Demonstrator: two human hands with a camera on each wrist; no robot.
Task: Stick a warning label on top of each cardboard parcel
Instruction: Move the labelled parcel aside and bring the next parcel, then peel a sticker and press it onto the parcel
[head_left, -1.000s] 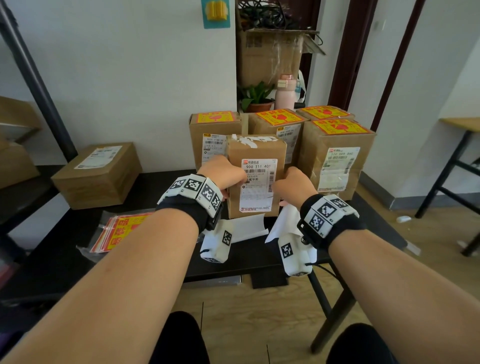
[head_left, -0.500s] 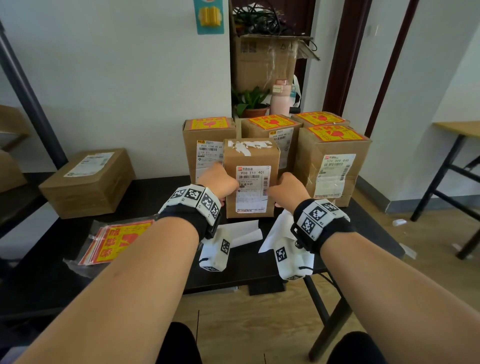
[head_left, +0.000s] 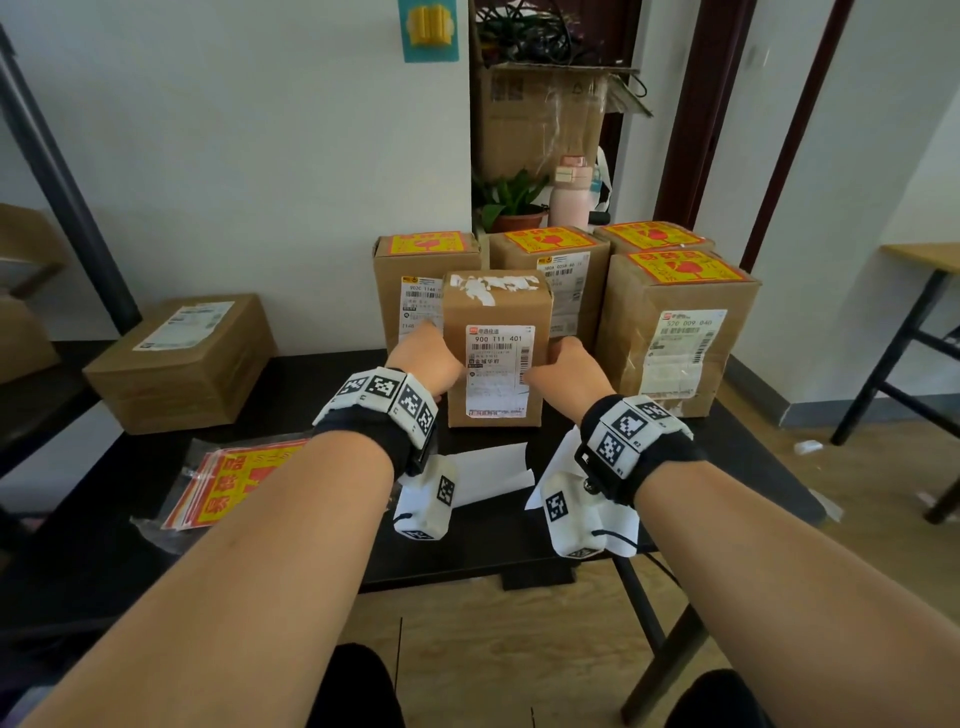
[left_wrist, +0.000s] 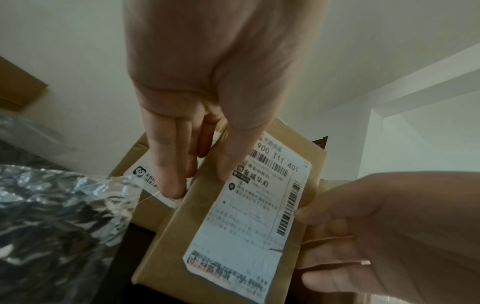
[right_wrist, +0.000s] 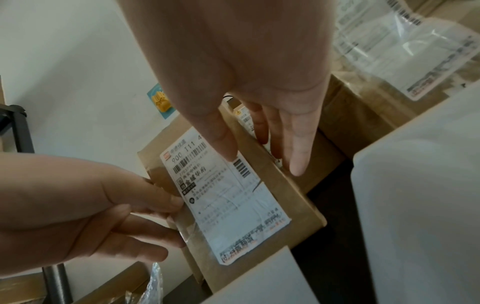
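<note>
A: Right, nearest first: the stack of warning labels (head_left: 234, 480) lies in its clear bag at the front left of the black table (head_left: 322, 369), and loose white backing sheets (head_left: 493, 467) sit just under the wrists

B: And the hands?

A: Both are on the unlabelled parcel (head_left: 496, 353), which stands upright on the table in front of the labelled ones. The left hand (head_left: 426, 358) has straight fingers laid along the left side and the thumb on the front face; the right hand (head_left: 566, 364) mirrors it on the right side. Fingers look flat rather than hooked round, so it's a two-sided press, not a clamp

B: How do you reckon it handles?

A: My guess is light and stiff: a small taped carton, tall for its footprint, so it would tip before it would slide. The tape and the shipping label (head_left: 498, 371) on the front look slick, so I'd hold on bare cardboard low on the sides. The top carries torn white label scraps (head_left: 493, 286), a rough patch that a new sticker may not bed onto cleanly

B: And behind it?

A: Four cartons (head_left: 675, 332) touching or just beside one another against the wall, each already topped with a yellow and red label. Off to the left, well apart, a squat box (head_left: 182, 364) has only a shipping label on top. So two parcels seem left to do, this one first
</note>
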